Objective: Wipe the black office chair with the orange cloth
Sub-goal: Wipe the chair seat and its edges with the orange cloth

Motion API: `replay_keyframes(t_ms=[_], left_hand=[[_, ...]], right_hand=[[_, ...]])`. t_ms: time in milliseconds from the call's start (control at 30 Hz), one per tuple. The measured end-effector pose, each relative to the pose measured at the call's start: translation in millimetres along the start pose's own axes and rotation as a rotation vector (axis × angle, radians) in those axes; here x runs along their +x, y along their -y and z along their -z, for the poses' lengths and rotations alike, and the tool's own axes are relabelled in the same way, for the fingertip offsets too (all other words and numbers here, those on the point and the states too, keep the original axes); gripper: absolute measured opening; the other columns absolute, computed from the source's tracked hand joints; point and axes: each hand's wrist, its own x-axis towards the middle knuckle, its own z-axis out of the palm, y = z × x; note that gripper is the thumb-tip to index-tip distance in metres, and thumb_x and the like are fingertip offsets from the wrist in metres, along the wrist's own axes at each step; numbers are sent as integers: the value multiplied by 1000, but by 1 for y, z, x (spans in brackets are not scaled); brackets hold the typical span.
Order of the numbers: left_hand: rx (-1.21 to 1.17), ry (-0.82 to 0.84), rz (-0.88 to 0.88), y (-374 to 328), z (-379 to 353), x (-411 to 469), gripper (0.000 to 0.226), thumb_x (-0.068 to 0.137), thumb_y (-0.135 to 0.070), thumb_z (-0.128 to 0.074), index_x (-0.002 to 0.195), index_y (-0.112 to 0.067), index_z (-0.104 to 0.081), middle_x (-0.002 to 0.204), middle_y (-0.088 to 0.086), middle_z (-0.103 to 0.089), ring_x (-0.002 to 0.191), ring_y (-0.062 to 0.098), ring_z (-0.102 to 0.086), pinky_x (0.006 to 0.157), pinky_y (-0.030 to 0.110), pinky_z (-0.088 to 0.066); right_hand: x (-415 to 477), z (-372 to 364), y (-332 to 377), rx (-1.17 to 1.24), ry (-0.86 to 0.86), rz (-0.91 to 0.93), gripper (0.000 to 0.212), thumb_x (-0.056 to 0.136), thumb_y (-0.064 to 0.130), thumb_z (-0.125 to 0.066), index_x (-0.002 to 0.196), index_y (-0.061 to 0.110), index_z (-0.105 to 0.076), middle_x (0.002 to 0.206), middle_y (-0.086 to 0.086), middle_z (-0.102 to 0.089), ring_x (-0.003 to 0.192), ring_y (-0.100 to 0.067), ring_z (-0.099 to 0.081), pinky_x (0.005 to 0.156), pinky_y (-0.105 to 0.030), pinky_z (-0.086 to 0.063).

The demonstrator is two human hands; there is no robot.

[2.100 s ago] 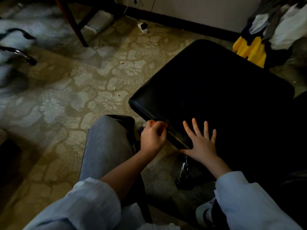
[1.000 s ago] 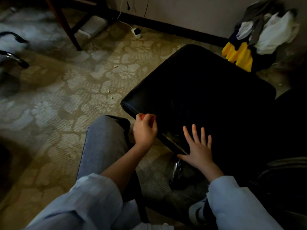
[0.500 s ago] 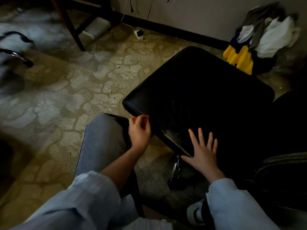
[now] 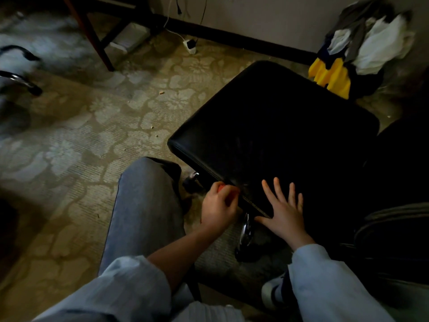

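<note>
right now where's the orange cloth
In the head view the orange cloth is gripped in the left hand at the near edge of the black chair seat, just left of the flat right hand.

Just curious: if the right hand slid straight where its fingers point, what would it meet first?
Nothing, probably: the right hand would only cross bare black chair seat to its far edge, though the seat is very dark.
</note>
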Motion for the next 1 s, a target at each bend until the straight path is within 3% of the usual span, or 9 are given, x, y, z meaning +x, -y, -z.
replay_keyframes(t_ms=[133, 200, 267, 367, 533, 667, 767, 867, 1000], left_hand=[[-148, -209, 239, 1, 10, 12, 26, 89, -21, -62, 116, -18, -61, 116, 3, -50, 99, 13, -54, 83, 21, -45], [-144, -218, 277, 2, 13, 17, 32, 91, -24, -60, 122, -19, -56, 118, 4, -49, 100, 14, -54, 84, 24, -45], [-119, -156, 281, 0, 11, 18, 31, 92, -23, -59, 122, -18, -56, 119, 4, -48, 103, 16, -53, 85, 24, -44], [-47, -131, 275, -2, 9, 17, 24, 91, -21, -59, 115, -18, -61, 116, 5, -51, 101, 17, -53, 81, 22, -41], [140, 9, 20, -6, 0, 3, 22, 85, -21, -63, 107, -18, -66, 105, 6, -56, 90, 22, -57, 71, 27, -45], [176, 132, -57, -9, -4, -6, 26, 86, -27, -60, 112, -23, -64, 109, 3, -54, 94, 21, -56, 74, 32, -50], [101, 46, -1, -10, 1, -3, 29, 86, -26, -62, 115, -22, -61, 112, 1, -52, 96, 16, -55, 73, 23, -43], [26, -88, 121, -13, 6, 6, 29, 85, -23, -64, 114, -20, -61, 113, 4, -50, 97, 18, -53, 74, 24, -44], [79, -78, 151, -19, 0, 6, 26, 87, -23, -63, 112, -18, -62, 112, 6, -47, 92, 20, -53, 70, 23, -41]], right_hand=[[-7, 0, -3, 50, -39, 4, 104, 84, 58, -56, 142, 32, 27, 156, 2, 23, 141, -31, 23, 114, -49, 11], [-17, -2, -7, 82, -79, -22, 106, 84, 59, -55, 134, 33, 35, 152, 3, 28, 141, -31, 23, 113, -49, 12], [-28, -4, -13, 79, -80, -40, 105, 85, 59, -53, 130, 33, 38, 143, 5, 36, 140, -32, 25, 113, -50, 12], [-36, -8, -20, 69, 4, -35, 100, 87, 58, -51, 141, 32, 29, 141, 8, 37, 140, -33, 25, 113, -50, 10], [-33, -11, -21, 60, 44, -22, 97, 86, 57, -53, 146, 34, 20, 147, 8, 34, 139, -35, 27, 113, -51, 11], [-35, -8, -27, 71, 40, -40, 95, 87, 56, -53, 146, 35, 18, 155, 6, 25, 140, -33, 26, 113, -49, 12], [-39, -9, -30, 119, -16, -37, 93, 88, 53, -52, 145, 36, 20, 156, 6, 22, 141, -29, 24, 114, -47, 11], [-46, -13, -37, 209, -89, -87, 93, 90, 46, -54, 144, 35, 21, 157, 3, 17, 143, -26, 19, 115, -42, 9], [-46, -16, -48, 204, -65, -81, 86, 91, 41, -55, 149, 34, 8, 158, 3, 15, 143, -25, 20, 115, -42, 9]])
